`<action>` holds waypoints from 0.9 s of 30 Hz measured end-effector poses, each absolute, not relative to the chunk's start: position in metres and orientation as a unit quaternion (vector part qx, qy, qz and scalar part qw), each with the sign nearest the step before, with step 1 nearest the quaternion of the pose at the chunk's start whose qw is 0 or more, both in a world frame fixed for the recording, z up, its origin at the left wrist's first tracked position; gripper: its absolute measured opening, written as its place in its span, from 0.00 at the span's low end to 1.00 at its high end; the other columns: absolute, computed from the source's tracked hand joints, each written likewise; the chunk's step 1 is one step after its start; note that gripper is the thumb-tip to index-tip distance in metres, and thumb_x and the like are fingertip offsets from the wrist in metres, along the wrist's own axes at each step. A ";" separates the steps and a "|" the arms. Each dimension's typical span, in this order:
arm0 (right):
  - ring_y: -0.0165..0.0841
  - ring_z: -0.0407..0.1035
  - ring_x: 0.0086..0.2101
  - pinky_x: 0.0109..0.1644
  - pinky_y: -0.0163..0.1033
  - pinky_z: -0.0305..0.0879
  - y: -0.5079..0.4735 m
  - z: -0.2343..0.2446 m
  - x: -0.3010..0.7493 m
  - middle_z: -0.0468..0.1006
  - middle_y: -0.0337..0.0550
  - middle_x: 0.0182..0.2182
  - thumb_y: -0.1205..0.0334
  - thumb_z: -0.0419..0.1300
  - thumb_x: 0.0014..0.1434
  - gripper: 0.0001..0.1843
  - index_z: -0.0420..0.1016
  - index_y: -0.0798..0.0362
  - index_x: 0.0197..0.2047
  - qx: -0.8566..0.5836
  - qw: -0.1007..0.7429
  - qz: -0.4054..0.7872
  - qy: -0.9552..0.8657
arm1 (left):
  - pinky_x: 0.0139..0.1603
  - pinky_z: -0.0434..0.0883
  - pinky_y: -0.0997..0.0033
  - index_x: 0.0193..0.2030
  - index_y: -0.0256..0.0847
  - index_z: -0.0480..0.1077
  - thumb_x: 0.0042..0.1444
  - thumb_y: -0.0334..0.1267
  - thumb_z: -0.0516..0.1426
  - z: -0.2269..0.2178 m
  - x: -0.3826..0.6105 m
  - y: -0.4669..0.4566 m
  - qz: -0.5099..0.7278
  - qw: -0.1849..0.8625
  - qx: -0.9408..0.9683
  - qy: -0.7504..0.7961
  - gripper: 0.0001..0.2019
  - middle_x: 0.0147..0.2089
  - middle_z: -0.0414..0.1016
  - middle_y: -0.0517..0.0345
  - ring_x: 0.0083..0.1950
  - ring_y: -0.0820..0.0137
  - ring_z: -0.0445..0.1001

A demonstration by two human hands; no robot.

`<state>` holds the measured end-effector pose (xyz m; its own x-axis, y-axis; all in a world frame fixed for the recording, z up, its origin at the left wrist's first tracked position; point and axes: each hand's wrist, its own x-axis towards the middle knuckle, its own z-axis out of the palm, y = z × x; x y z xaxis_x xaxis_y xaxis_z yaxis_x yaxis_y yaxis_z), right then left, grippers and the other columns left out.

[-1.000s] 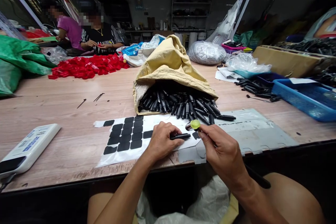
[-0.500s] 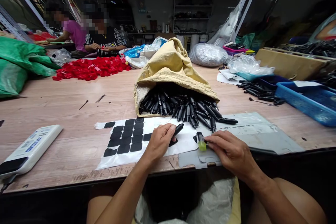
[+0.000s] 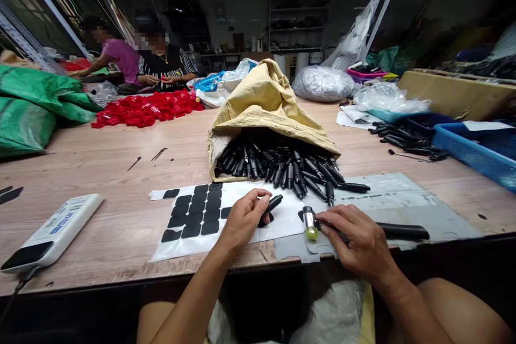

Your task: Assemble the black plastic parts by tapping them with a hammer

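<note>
My left hand [image 3: 244,219] is closed around a short black plastic piece [image 3: 273,203], held over a white backing sheet [image 3: 226,215] that carries several black square pads [image 3: 196,212]. My right hand [image 3: 357,240] grips a small mallet by its black handle [image 3: 399,231]; its yellow-green head [image 3: 310,223] rests low on a grey mat [image 3: 399,204]. Just beyond both hands a tan sack [image 3: 266,102] lies open, spilling a heap of like black pieces [image 3: 282,166].
A white device [image 3: 52,234] with a cable lies at the left edge. Red parts [image 3: 145,108] are piled farther back by two seated people [image 3: 153,62]. Green bags [image 3: 36,107] lie left; blue trays [image 3: 479,150] and a cardboard box [image 3: 455,94] stand right.
My right hand dropped from a raised position, bringing the mallet head down onto the mat. My left hand turned the black piece from lying sideways to pointing up and right.
</note>
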<state>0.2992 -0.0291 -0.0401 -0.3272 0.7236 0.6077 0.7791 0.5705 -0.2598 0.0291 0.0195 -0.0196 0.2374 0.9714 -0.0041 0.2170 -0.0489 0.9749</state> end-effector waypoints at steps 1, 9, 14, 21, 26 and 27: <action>0.37 0.69 0.40 0.45 0.44 0.66 -0.029 -0.040 0.299 0.78 0.43 0.40 0.66 0.60 0.63 0.12 0.76 0.47 0.50 -0.462 0.351 -0.040 -0.813 | 0.33 0.62 0.73 0.51 0.41 0.72 0.65 0.53 0.55 -0.019 0.030 0.019 0.377 0.480 0.625 0.487 0.18 0.26 0.73 0.62 0.30 0.72 0.69; 0.36 0.68 0.40 0.44 0.43 0.65 -0.028 -0.041 0.300 0.77 0.42 0.40 0.66 0.60 0.63 0.13 0.75 0.48 0.51 -0.460 0.349 -0.042 -0.815 | 0.34 0.66 0.74 0.50 0.46 0.76 0.61 0.48 0.61 0.014 0.021 -0.039 0.304 0.421 0.718 0.463 0.14 0.32 0.76 0.60 0.33 0.71 0.71; 0.36 0.68 0.40 0.44 0.43 0.65 -0.027 -0.044 0.301 0.77 0.42 0.40 0.65 0.60 0.63 0.12 0.75 0.48 0.51 -0.459 0.350 -0.050 -0.815 | 0.36 0.68 0.75 0.48 0.52 0.79 0.60 0.49 0.61 -0.021 0.014 -0.088 0.094 0.437 0.803 0.394 0.12 0.39 0.82 0.59 0.38 0.68 0.77; 0.36 0.68 0.40 0.45 0.43 0.65 -0.028 -0.046 0.302 0.77 0.41 0.40 0.65 0.60 0.63 0.12 0.75 0.47 0.50 -0.462 0.347 -0.047 -0.815 | 0.46 0.72 0.63 0.56 0.50 0.75 0.58 0.42 0.60 -0.082 0.018 -0.095 -0.022 0.363 0.771 0.523 0.19 0.48 0.82 0.49 0.51 0.52 0.79; 0.36 0.68 0.40 0.45 0.43 0.65 -0.028 -0.044 0.300 0.77 0.41 0.40 0.65 0.60 0.63 0.11 0.75 0.48 0.50 -0.466 0.345 -0.044 -0.813 | 0.35 0.68 0.75 0.55 0.51 0.77 0.56 0.50 0.64 -0.008 0.024 -0.077 0.020 0.493 0.788 0.369 0.20 0.38 0.83 0.58 0.37 0.66 0.78; 0.36 0.68 0.40 0.45 0.43 0.65 -0.028 -0.043 0.299 0.77 0.41 0.40 0.65 0.60 0.63 0.11 0.75 0.48 0.50 -0.466 0.347 -0.045 -0.813 | 0.32 0.67 0.77 0.55 0.51 0.77 0.57 0.51 0.63 0.009 0.026 -0.068 0.047 0.506 0.781 0.362 0.20 0.37 0.82 0.60 0.34 0.69 0.77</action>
<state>0.2994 -0.0281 -0.0434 -0.3246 0.7259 0.6063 0.7883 0.5619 -0.2507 0.0262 -0.0682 0.0094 0.7329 0.6138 -0.2934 0.5190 -0.2257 0.8244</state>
